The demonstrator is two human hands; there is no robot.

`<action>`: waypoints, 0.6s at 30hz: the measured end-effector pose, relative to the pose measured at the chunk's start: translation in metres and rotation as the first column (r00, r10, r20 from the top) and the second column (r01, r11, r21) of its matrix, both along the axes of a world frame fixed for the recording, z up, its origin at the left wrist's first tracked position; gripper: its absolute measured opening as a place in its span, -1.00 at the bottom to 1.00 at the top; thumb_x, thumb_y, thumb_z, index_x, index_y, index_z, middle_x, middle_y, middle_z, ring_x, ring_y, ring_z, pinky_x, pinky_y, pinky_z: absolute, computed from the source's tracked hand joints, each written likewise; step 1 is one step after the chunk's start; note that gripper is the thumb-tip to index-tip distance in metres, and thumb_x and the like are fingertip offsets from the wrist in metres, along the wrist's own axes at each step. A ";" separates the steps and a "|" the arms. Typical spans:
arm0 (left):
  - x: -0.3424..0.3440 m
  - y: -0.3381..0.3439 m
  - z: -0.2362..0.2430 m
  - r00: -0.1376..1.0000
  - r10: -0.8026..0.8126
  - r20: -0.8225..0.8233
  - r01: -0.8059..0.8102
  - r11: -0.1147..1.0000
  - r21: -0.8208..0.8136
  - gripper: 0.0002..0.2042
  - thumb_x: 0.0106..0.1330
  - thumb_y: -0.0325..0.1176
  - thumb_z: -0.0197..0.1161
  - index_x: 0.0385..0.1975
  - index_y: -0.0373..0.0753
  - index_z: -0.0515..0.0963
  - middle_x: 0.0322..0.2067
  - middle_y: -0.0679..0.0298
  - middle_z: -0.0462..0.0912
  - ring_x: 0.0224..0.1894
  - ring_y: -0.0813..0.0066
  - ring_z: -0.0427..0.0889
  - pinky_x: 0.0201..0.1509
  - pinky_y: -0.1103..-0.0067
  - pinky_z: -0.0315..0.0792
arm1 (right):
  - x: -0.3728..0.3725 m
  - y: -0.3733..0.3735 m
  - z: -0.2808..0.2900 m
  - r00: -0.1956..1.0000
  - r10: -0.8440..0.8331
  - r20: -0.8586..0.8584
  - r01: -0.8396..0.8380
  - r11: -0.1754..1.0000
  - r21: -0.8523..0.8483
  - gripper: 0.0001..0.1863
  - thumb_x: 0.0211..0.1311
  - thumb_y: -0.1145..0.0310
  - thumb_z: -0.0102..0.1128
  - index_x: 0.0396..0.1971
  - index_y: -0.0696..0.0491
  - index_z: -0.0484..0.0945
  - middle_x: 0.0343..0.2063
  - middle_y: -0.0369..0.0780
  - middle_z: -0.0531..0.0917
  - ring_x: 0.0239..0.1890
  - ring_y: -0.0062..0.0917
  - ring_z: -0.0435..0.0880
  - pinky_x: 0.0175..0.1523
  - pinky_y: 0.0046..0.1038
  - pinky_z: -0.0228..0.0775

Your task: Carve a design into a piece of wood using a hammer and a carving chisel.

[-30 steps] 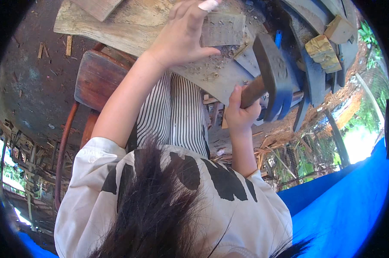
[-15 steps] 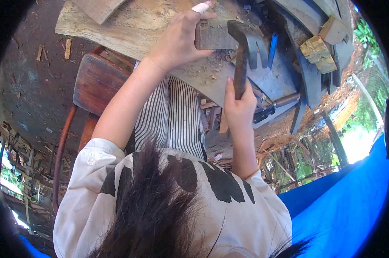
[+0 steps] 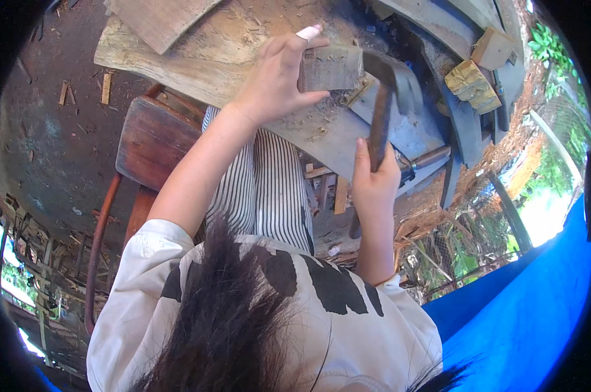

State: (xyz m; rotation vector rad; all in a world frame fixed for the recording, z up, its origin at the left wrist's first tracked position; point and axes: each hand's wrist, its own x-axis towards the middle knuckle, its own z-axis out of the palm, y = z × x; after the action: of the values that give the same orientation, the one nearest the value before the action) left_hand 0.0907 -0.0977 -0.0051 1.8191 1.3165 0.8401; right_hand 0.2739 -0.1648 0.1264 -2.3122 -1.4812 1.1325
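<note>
My left hand (image 3: 274, 80) grips a small grey wooden block (image 3: 331, 67) and holds it down on a worn plank workbench (image 3: 178, 62). One fingertip of that hand is wrapped in pale tape. My right hand (image 3: 372, 185) is closed around the wooden handle of a hatchet (image 3: 380, 121). The hatchet's dark metal head (image 3: 400, 77) sits right beside the block's right end, touching or nearly touching it. Wood chips lie on the bench under the block.
Two cut wood blocks (image 3: 469, 81) (image 3: 492, 46) lie at the bench's right end beside dark curved boards (image 3: 462, 124). A wooden chair seat (image 3: 151, 140) stands on the left over a dirt floor. A blue tarp (image 3: 537, 313) fills the lower right.
The hatchet swung from a low tilt at the right up and left, so its head now meets the block. My left hand kept hold of the block.
</note>
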 end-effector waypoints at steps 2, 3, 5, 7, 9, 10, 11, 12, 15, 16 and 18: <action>0.005 0.004 0.011 0.998 0.044 -0.036 -0.042 0.997 0.069 -0.07 -0.06 -0.16 0.55 0.28 -0.19 0.08 0.12 0.24 0.53 0.18 0.15 0.42 0.34 0.27 0.15 | 0.004 -0.003 0.010 0.995 -0.095 -0.030 0.096 0.995 0.020 -0.75 0.33 0.32 0.20 -0.21 0.23 0.51 -0.52 -0.06 0.63 -0.49 -0.37 0.62 -0.30 -0.39 0.43; 0.009 0.007 0.013 0.999 0.039 -0.034 -0.037 0.997 0.072 -0.07 -0.06 -0.16 0.55 0.28 -0.19 0.08 0.12 0.24 0.53 0.18 0.15 0.42 0.34 0.27 0.15 | 0.004 -0.005 0.012 0.995 -0.100 -0.028 0.101 0.995 0.023 -0.75 0.33 0.32 0.20 -0.21 0.23 0.51 -0.52 -0.06 0.63 -0.49 -0.37 0.62 -0.30 -0.39 0.43; 0.019 0.014 0.016 0.998 0.044 -0.036 -0.040 0.994 0.100 -0.17 -0.02 -0.13 0.53 0.23 -0.22 0.19 0.07 0.29 0.58 0.15 0.19 0.47 0.37 0.30 0.09 | 0.003 -0.006 0.016 0.973 -0.227 -0.045 0.224 0.973 -0.064 -0.76 0.33 0.33 0.21 -0.21 0.22 0.51 -0.50 -0.10 0.63 -0.47 -0.48 0.59 -0.29 -0.41 0.43; 0.026 0.013 0.006 0.998 0.055 -0.025 -0.053 0.996 0.069 -0.23 0.00 -0.13 0.52 0.18 -0.22 0.24 0.01 0.31 0.62 0.15 0.21 0.48 0.37 0.30 0.09 | -0.001 -0.004 0.013 0.981 -0.187 -0.058 0.186 0.982 -0.030 -0.76 0.33 0.32 0.21 -0.21 0.22 0.52 -0.50 -0.11 0.64 -0.47 -0.48 0.59 -0.28 -0.41 0.43; 0.029 0.012 -0.001 0.998 0.065 -0.007 -0.064 0.997 0.032 -0.28 0.01 -0.14 0.51 0.14 -0.21 0.30 -0.05 0.34 0.66 0.14 0.22 0.49 0.36 0.30 0.09 | -0.005 -0.001 0.014 0.987 -0.150 -0.063 0.150 0.989 0.000 -0.75 0.33 0.32 0.21 -0.21 0.22 0.52 -0.50 -0.12 0.64 -0.47 -0.48 0.58 -0.28 -0.41 0.43; 0.030 0.011 -0.003 0.996 0.083 0.034 -0.085 0.995 0.051 -0.33 0.02 -0.16 0.50 0.12 -0.20 0.32 -0.11 0.35 0.68 0.15 0.25 0.50 0.36 0.29 0.09 | -0.008 0.003 0.018 0.979 -0.187 -0.078 0.177 0.977 -0.115 -0.74 0.33 0.30 0.22 -0.21 0.22 0.51 -0.50 -0.11 0.64 -0.47 -0.47 0.58 -0.28 -0.40 0.44; 0.030 0.010 -0.006 0.992 0.101 0.074 -0.106 0.992 0.068 -0.37 0.04 -0.18 0.49 0.09 -0.18 0.34 -0.17 0.35 0.70 0.15 0.27 0.51 0.36 0.29 0.09 | -0.010 0.005 0.020 0.970 -0.225 -0.090 0.199 0.952 -0.230 -0.73 0.33 0.29 0.22 -0.21 0.22 0.51 -0.50 -0.11 0.63 -0.47 -0.45 0.58 -0.27 -0.38 0.44; 0.031 0.011 -0.005 0.993 0.095 0.076 -0.100 0.993 0.068 -0.37 0.04 -0.18 0.49 0.09 -0.18 0.34 -0.17 0.35 0.70 0.15 0.27 0.51 0.36 0.29 0.09 | -0.010 0.003 0.018 0.969 -0.231 -0.088 0.206 0.951 -0.230 -0.73 0.33 0.29 0.22 -0.21 0.22 0.51 -0.50 -0.11 0.63 -0.47 -0.45 0.58 -0.27 -0.38 0.44; 0.034 0.013 -0.003 0.997 0.077 0.017 -0.079 0.987 0.137 -0.42 0.07 -0.24 0.47 0.08 -0.15 0.36 -0.18 0.35 0.70 0.17 0.32 0.51 0.36 0.28 0.06 | -0.010 -0.006 0.008 0.987 -0.140 -0.080 0.128 0.982 -0.136 -0.70 0.34 0.25 0.21 -0.21 0.22 0.51 -0.50 -0.07 0.63 -0.46 -0.36 0.61 -0.25 -0.34 0.44; 0.034 0.015 -0.002 0.998 0.063 -0.028 -0.058 0.985 0.165 -0.42 0.07 -0.25 0.46 0.09 -0.15 0.36 -0.17 0.35 0.69 0.17 0.35 0.51 0.37 0.27 0.04 | -0.011 -0.009 0.005 0.989 -0.138 -0.060 0.130 0.983 -0.127 -0.69 0.34 0.23 0.20 -0.21 0.23 0.51 -0.49 -0.05 0.64 -0.44 -0.32 0.62 -0.25 -0.32 0.44; 0.033 0.016 0.000 0.995 0.047 -0.083 -0.031 0.981 0.189 -0.41 0.08 -0.27 0.45 0.11 -0.14 0.36 -0.16 0.36 0.68 0.17 0.38 0.50 0.37 0.27 0.02 | -0.012 -0.012 0.000 0.989 -0.139 -0.048 0.132 0.983 -0.124 -0.67 0.35 0.21 0.19 -0.21 0.23 0.51 -0.48 -0.03 0.64 -0.43 -0.27 0.63 -0.24 -0.31 0.44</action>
State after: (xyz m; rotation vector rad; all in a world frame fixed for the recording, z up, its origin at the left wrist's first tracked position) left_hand 0.1236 -0.0813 -0.0055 2.0020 1.3708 0.9426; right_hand 0.2615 -0.1763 0.1269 -2.3957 -1.2467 1.2699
